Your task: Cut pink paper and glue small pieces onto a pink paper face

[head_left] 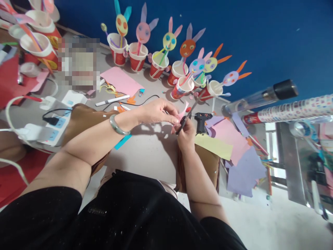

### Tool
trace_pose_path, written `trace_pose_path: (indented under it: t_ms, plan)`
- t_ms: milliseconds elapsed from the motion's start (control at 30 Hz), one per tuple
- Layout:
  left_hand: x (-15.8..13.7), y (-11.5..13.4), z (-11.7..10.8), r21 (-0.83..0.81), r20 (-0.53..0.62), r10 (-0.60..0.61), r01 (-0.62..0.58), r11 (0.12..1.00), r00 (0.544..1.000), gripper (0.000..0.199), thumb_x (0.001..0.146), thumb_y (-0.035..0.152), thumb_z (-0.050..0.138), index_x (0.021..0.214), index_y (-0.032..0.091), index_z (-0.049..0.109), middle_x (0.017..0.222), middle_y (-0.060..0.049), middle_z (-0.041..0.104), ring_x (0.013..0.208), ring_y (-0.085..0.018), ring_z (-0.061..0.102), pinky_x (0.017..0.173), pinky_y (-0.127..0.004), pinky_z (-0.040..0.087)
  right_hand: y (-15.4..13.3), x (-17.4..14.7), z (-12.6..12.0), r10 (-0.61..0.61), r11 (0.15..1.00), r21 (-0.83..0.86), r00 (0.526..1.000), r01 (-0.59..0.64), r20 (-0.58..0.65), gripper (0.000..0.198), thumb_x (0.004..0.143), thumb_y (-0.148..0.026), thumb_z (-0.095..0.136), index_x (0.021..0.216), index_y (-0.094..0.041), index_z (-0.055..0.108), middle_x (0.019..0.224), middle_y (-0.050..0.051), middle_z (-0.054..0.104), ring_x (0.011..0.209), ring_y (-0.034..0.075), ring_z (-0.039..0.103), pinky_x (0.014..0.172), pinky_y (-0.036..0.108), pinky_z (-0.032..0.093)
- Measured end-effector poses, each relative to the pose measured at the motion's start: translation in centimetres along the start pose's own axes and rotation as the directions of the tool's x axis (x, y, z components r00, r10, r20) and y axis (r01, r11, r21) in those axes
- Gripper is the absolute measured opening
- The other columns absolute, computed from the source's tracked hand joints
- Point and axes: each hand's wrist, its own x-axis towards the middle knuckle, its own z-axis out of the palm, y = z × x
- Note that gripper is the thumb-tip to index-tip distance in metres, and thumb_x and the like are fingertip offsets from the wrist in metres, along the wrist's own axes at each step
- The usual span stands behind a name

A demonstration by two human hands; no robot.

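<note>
Holds pink paper (183, 110) in left fingers (171, 118) and scissors (191, 111) in right fingers (188, 127), inward from the near edge of the tabletop (145, 156).

Row of cups (137, 61) at back of worktop (145, 156), nr wall (241, 27). Power strip (55, 132) L; scissors (189, 114) mid, glue gun (202, 122) just R.

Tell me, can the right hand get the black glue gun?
Probably yes: the black glue gun lies beside the right hand, nothing seen between them, though that hand holds scissors it may need to put down first.
</note>
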Motion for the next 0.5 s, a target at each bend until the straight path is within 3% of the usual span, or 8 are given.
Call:
trace_pose_path:
  t_ms: [67, 133, 233, 300, 367, 433, 500]
  plan:
    - [0.0, 0.0, 0.4, 0.024, 0.014, 0.015, -0.016, 1.000, 1.000, 0.012, 0.079, 0.027, 0.074, 0.072, 0.019, 0.079, 0.082, -0.003, 0.076, 0.083, -0.014, 0.069, 0.076, -0.026, 0.049, 0.3, -0.1, 0.2, -0.064, 0.992, -0.110, 0.997, 0.068, 0.047, 0.035, 0.080, -0.052, 0.077, 0.078, -0.025, 0.054, 0.066, -0.005, 0.056, 0.060, 0.014, 0.050, 0.060, 0.030, 0.045]
    - [0.0, -0.1, 0.7, 0.096, 0.005, -0.021, 0.020, 0.995, 1.000, 0.012, 0.080, 0.022, 0.072, 0.070, 0.017, 0.077, 0.072, -0.002, 0.074, 0.072, -0.012, 0.066, 0.070, -0.025, 0.047, 0.5, -0.2, 0.4, -0.117, 0.971, -0.200, 0.989, 0.133, 0.092, 0.029, 0.078, -0.047, 0.078, 0.080, -0.024, 0.060, 0.070, -0.003, 0.059, 0.065, 0.014, 0.052, 0.062, 0.030, 0.046]
    - [0.2, 0.0, 0.9, 0.146, -0.101, -0.062, 0.077, 0.986, 0.993, 0.014, 0.081, 0.019, 0.070, 0.069, 0.016, 0.076, 0.061, 0.001, 0.069, 0.058, -0.009, 0.058, 0.061, -0.023, 0.041, 0.6, -0.1, 0.7, -0.193, 0.950, -0.227, 0.974, 0.215, 0.117, 0.029, 0.083, -0.051, 0.074, 0.082, -0.024, 0.064, 0.079, 0.001, 0.065, 0.071, 0.017, 0.059, 0.067, 0.032, 0.050]
    - [0.3, 0.1, 0.7, 0.096, -0.209, -0.063, 0.084, 0.992, 0.976, 0.015, 0.083, 0.021, 0.071, 0.070, 0.015, 0.075, 0.062, 0.001, 0.069, 0.056, -0.008, 0.056, 0.058, -0.022, 0.040, 0.5, 0.0, 0.5, -0.280, 0.937, -0.209, 0.959, 0.281, 0.037, 0.038, 0.088, -0.062, 0.068, 0.083, -0.024, 0.065, 0.091, 0.006, 0.070, 0.082, 0.020, 0.066, 0.074, 0.036, 0.055]
    - [0.5, 0.5, 0.3, 0.020, -0.315, -0.069, 0.079, 0.997, 0.947, 0.018, 0.086, 0.022, 0.070, 0.070, 0.014, 0.073, 0.063, 0.000, 0.069, 0.056, -0.007, 0.055, 0.057, -0.021, 0.041, 0.2, 0.3, -0.2, -0.345, 0.924, -0.221, 0.930, 0.311, -0.131, 0.046, 0.092, -0.069, 0.059, 0.087, -0.024, 0.066, 0.101, 0.008, 0.073, 0.088, 0.022, 0.070, 0.081, 0.039, 0.057]
    - [0.6, 0.8, -0.1, -0.043, -0.400, -0.068, 0.056, 0.998, 0.914, 0.021, 0.088, 0.021, 0.069, 0.069, 0.014, 0.071, 0.065, -0.001, 0.070, 0.056, -0.006, 0.056, 0.058, -0.021, 0.044, -0.2, 1.2, -1.5, -0.343, 0.923, -0.282, 0.892, 0.262, -0.295, 0.045, 0.096, -0.066, 0.054, 0.092, -0.023, 0.066, 0.096, 0.007, 0.073, 0.081, 0.020, 0.070, 0.081, 0.039, 0.057]
    - [0.6, 1.1, -0.5, -0.077, -0.462, -0.057, 0.024, 0.997, 0.885, 0.021, 0.089, 0.019, 0.069, 0.069, 0.014, 0.070, 0.067, -0.002, 0.072, 0.059, -0.006, 0.058, 0.061, -0.020, 0.047, -0.5, 2.9, -3.4, -0.273, 0.916, -0.377, 0.902, 0.137, -0.334, 0.035, 0.096, -0.054, 0.058, 0.095, -0.020, 0.067, 0.085, 0.005, 0.072, 0.075, 0.019, 0.069, 0.079, 0.037, 0.056]
